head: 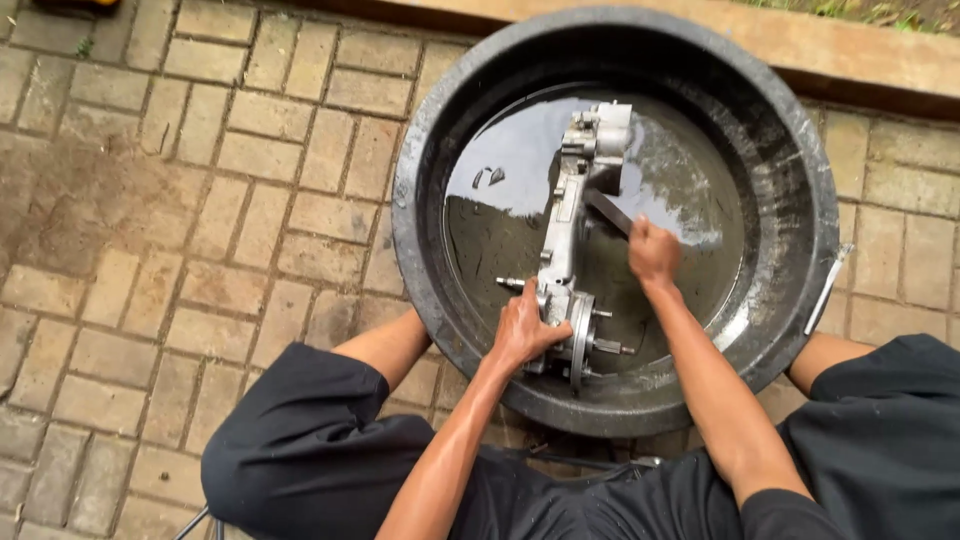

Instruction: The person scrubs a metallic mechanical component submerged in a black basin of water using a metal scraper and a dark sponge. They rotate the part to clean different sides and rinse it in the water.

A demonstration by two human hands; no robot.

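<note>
While left hand [525, 330] grips near end of grey metal engine casing [570, 235] standing in dark liquid of black basin [800, 170], right hand [652, 252] clenched round brush [608, 212]; scrubbing step, I judge; next needs firm steadying, bristles into recesses.

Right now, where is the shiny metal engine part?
In the head view, the metal engine part stands in the middle of the black tub, in dark liquid, with the left hand gripping its near end.
</note>
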